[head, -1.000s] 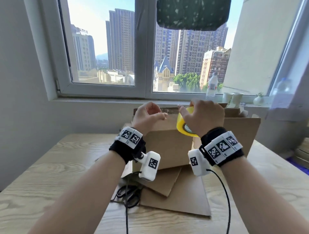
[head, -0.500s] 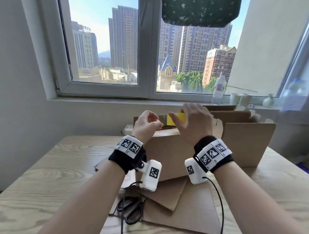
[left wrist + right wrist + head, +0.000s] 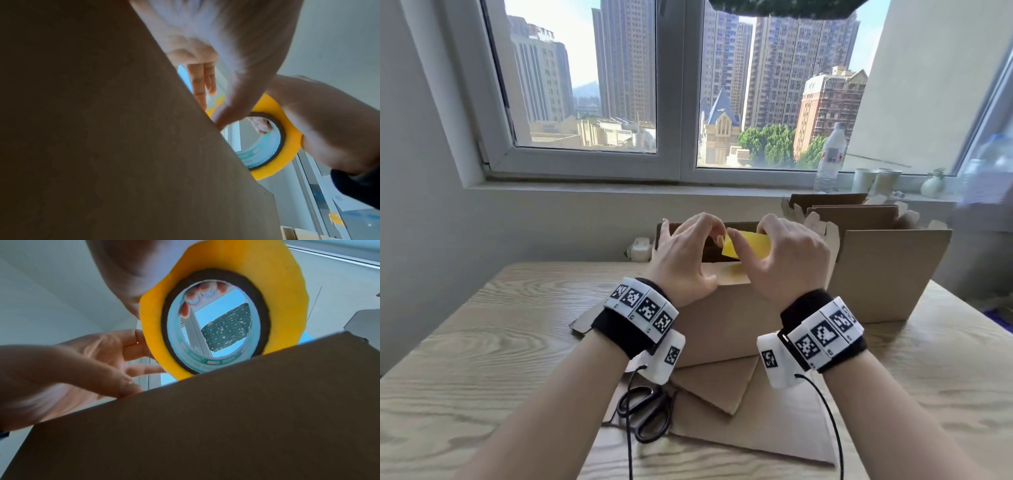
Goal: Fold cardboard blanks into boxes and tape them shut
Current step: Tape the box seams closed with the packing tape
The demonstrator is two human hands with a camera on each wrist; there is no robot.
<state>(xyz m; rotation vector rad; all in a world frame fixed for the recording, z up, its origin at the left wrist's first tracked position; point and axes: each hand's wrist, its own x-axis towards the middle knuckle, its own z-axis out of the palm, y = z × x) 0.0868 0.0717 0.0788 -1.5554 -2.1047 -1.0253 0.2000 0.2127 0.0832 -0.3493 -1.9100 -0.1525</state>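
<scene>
While the right hand (image 3: 787, 260) holds the tape roll (image 3: 224, 309), the left hand (image 3: 688, 253) pinches its loose end over the folded box (image 3: 729, 318). Sealing seems only begun; more boxes (image 3: 887, 270) stand open on the worktop (image 3: 482, 342).

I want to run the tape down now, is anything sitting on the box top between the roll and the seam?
Nothing visible does. The tape roll in the right hand sits just above the box, with only the left hand beside it.
</scene>
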